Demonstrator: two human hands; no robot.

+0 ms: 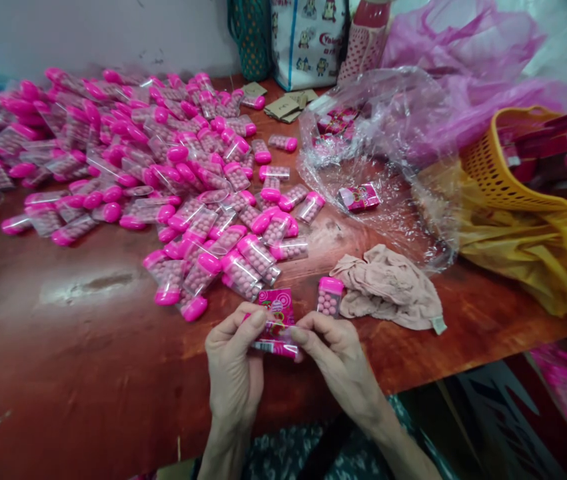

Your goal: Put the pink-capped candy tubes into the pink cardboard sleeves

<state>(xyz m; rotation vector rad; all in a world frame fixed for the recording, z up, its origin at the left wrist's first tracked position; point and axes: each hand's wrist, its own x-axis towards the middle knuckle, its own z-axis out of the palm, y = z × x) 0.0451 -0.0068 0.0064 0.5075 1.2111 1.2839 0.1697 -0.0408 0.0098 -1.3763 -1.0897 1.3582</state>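
The person's left hand and right hand hold a pink printed label between them, over the near edge of the table. Each grip is closed on it, thumb against fingers, the left at its left side and the right at its lower right corner.

The label's long axis seems to run from near to far. A ringed print marks its far end, and a barcode lies on its near strip, towards the person. Both thumbs cover part of its sides, so its full outline cannot be made out; the small print is too blurred to read, and the fingertips beneath are hidden.

Just right of the label, a single jar has its pink cap on the far side and touches a crumpled cloth. On the far left, a heap of jars points every way, cut off by the left edge of the view. A yellow basket at far right is also cut off.
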